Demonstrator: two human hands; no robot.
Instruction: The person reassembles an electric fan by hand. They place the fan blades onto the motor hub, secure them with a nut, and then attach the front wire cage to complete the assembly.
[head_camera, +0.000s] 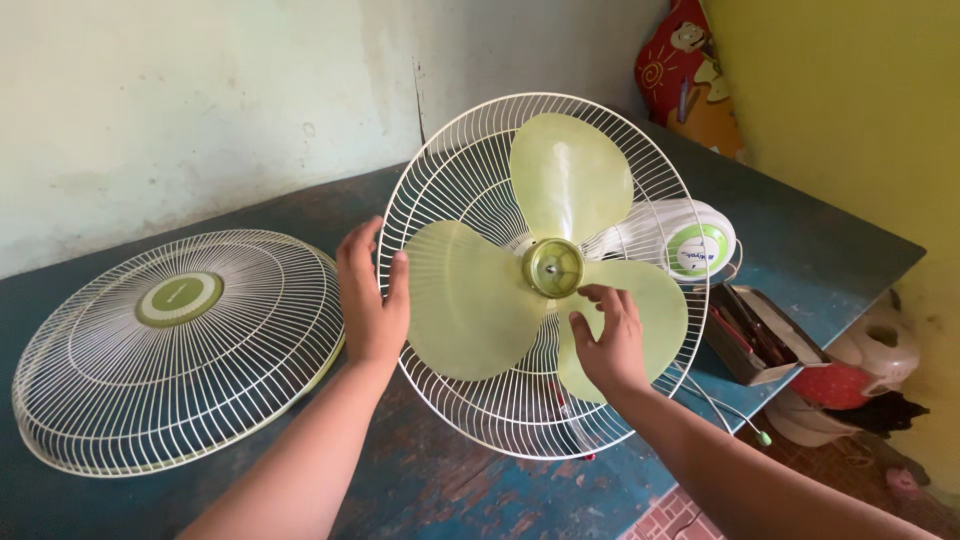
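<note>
Your left hand (372, 300) gripping the rear fan guard (450, 190) rim, frame centre, your right hand (606, 340) fingers pinching by the blade hub cap (553, 267) (pale green blades (470, 300)), detached front grille (170, 345) lying lower left.

We have one view only, head-worn. It looks down and forward over our forearms at the blue desk (800, 250), close in, facing the corner where pale wall (200, 100) meets yellow wall (850, 100).

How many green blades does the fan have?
3. One blade points up, one sticks out to the left beside the left hand, and one sits at the lower right, partly behind the right hand.
</note>
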